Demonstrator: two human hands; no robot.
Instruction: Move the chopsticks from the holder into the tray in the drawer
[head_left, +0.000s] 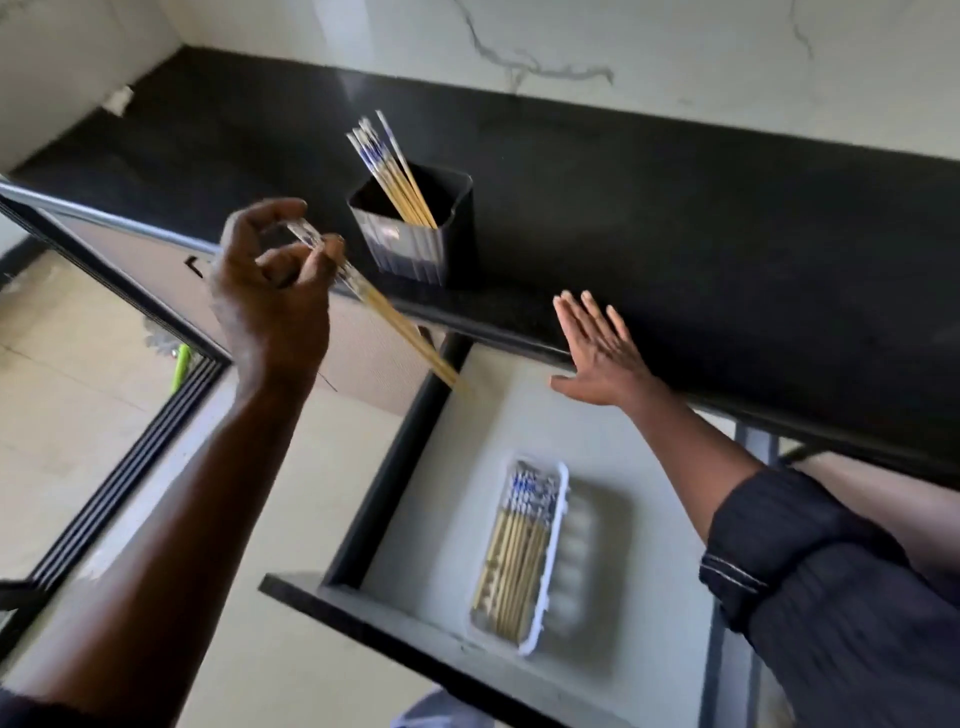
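A black square holder (415, 244) stands near the front edge of the dark countertop, with several wooden chopsticks (387, 166) with blue-and-white tops leaning in it. My left hand (270, 301) is left of the holder, shut on a pair of chopsticks (405, 338) whose tips point down toward the open drawer. A white tray (558, 551) lies in the drawer (415, 618), with several chopsticks (514, 561) lying side by side in its left part. My right hand (602, 353) rests flat and open on the counter's front edge, above the drawer.
The black countertop (727, 234) runs along a pale marble wall. The drawer's black front panel juts out toward me. On the left are a cabinet door, a sliding-door track (130, 467) and pale floor tiles. The tray's right part has empty moulded hollows.
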